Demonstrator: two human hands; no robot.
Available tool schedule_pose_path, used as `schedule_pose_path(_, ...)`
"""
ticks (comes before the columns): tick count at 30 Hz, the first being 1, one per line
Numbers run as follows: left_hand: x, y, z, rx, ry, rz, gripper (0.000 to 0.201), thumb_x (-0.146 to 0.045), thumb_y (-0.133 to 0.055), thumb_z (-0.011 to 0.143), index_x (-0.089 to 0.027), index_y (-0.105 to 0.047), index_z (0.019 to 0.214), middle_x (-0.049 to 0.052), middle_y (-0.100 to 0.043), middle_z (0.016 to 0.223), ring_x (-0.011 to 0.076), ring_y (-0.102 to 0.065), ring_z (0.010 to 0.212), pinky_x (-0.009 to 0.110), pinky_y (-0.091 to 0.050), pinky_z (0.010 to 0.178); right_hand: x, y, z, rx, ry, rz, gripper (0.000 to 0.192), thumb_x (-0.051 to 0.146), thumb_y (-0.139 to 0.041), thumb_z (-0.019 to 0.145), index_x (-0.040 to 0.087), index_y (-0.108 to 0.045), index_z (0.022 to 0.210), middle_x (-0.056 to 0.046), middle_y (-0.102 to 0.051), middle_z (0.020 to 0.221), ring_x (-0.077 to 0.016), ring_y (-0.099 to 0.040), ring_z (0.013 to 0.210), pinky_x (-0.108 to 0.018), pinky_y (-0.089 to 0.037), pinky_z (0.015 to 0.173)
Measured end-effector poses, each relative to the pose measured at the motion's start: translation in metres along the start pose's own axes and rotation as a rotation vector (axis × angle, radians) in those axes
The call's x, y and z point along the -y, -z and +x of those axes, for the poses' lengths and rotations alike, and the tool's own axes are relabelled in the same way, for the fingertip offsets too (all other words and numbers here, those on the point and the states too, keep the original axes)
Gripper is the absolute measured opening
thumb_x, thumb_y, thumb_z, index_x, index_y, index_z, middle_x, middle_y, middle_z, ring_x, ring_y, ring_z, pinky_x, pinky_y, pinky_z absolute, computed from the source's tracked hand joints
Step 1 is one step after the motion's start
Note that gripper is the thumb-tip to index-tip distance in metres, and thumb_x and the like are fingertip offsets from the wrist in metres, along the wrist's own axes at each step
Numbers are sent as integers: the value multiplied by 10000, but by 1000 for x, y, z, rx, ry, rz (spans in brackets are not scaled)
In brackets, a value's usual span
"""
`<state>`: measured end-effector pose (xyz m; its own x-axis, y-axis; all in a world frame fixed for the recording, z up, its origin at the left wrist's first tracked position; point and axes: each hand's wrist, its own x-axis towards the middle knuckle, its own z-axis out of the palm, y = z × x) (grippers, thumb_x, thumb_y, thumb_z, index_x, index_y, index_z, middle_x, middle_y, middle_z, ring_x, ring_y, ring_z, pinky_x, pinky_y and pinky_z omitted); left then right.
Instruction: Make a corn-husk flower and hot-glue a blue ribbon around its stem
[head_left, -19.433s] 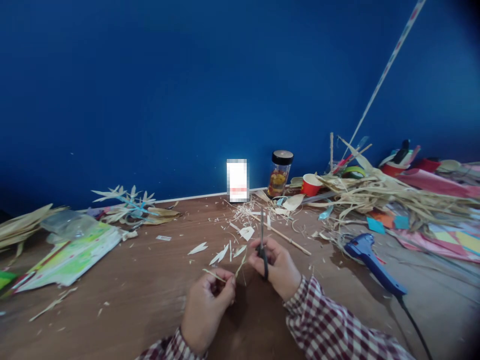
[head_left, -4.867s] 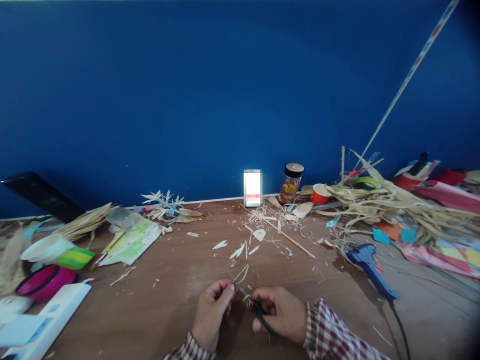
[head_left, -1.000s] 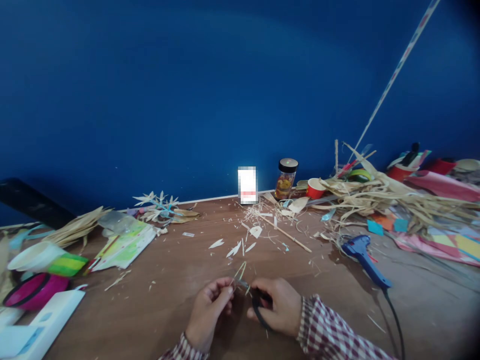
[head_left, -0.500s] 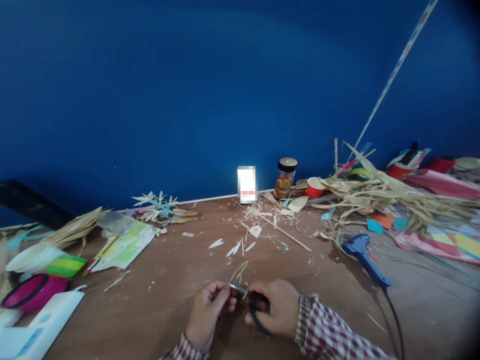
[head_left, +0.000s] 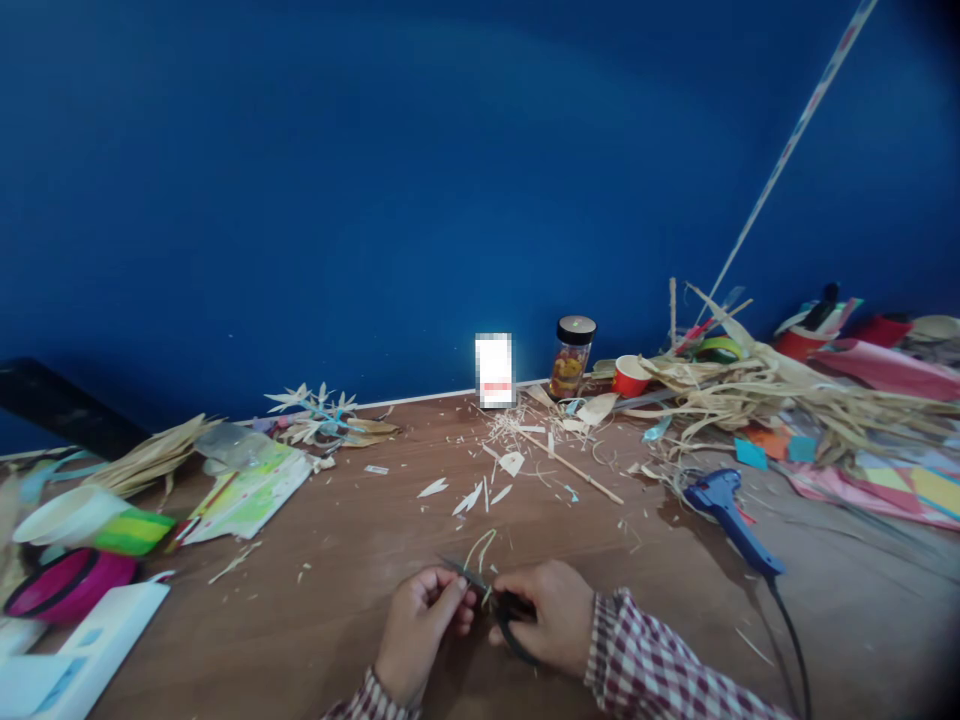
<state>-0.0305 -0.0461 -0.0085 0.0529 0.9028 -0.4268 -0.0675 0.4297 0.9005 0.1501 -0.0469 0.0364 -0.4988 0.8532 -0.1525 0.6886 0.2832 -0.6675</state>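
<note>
My left hand (head_left: 420,625) pinches a thin yellow-green straw strip (head_left: 480,548) that curls up from the fingertips. My right hand (head_left: 547,615) grips black-handled scissors (head_left: 495,598), with the blades pointing left across the strip, close to the left fingers. Both hands rest low over the brown wooden table (head_left: 337,570), near its front edge. Small pale cut leaf shapes (head_left: 469,495) lie on the table just beyond the hands.
A blue glue gun (head_left: 731,510) with a black cord lies to the right. Dried husk strands (head_left: 780,400), a red cup (head_left: 628,376) and a jar (head_left: 572,356) sit at the back right. Paper sheets (head_left: 247,490), bowls (head_left: 67,580) and straw flowers (head_left: 322,415) crowd the left.
The hands have dropped slightly toward the table's near edge. The scissor blades have slid further left across the strip, toward my left fingers. Everything else is still.
</note>
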Motion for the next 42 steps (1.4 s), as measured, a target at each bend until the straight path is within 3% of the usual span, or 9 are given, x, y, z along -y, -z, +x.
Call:
schedule_pose_path(7,-6,6,0,-9,-49,21,224,-350,-634,642,-134,-596,689,13,-623,593,98,-539,491,210,-442,474,-8,-1,-5,-80,-50,4,322,464,-583,668,240,-552,896,39,-589,624,-119,-533,570,-195,-282,492)
schedule_pose_path(12,-66,19,17,-106,-385,222,233,-355,-601,673,-161,-627,801,42,-640,824,101,-549,540,239,-474,514,-27,-8,-13,-202,-147,-32,442,414,-651,599,242,-434,944,67,-565,573,-135,-527,536,-211,-256,482)
schedule_pose_path(16,-120,27,63,-202,-595,460,254,-375,-545,716,-189,-626,870,25,-627,636,158,-593,601,304,-494,597,-35,-13,-20,-268,-150,15,409,364,-686,571,245,-423,860,81,-536,564,-124,-498,527,-209,-252,486)
schedule_pose_path(20,-148,29,106,-170,-584,534,317,-334,-636,630,-235,-613,931,61,-652,904,199,-630,663,345,-488,629,-35,-16,-21,-298,-168,264,360,318,-678,589,234,-420,827,90,-472,539,-94,-435,484,-197,-260,467)
schedule_pose_path(23,-139,23,110,-186,-578,564,390,-308,-671,589,-212,-598,959,85,-614,1020,224,-624,774,358,-460,716,-35,-17,-16,-286,-194,641,282,322,-598,677,216,-384,827,93,-425,533,-72,-389,450,-177,-275,431)
schedule_pose_path(26,-108,8,87,-35,-497,564,268,-398,-521,723,-192,-638,849,93,-671,830,207,-620,699,352,-471,674,-38,-17,-9,-363,-211,776,272,319,-578,697,209,-373,837,86,-439,551,-66,-389,453,-169,-292,427)
schedule_pose_path(29,-72,-16,54,112,-413,536,327,-427,-465,755,-158,-651,739,78,-680,729,187,-619,650,313,-484,622,-40,-16,-3,-475,-238,609,283,302,-597,678,212,-397,856,84,-457,534,-75,-401,455,-176,-288,430)
schedule_pose_path(34,-36,-45,23,330,-261,328,334,-388,-568,703,-129,-594,913,74,-660,824,167,-598,715,272,-462,645,-32,-14,-2,-516,-227,245,277,281,-562,673,222,-416,901,73,-501,523,-113,-485,486,-199,-280,450)
schedule_pose_path(42,-27,-46,27,248,-188,413,269,-396,-539,698,-139,-586,631,4,-582,528,130,-527,506,239,-408,506,-29,-11,-6,-443,-176,146,388,199,-577,624,242,-414,973,57,-557,663,-123,-534,587,-198,-323,514)
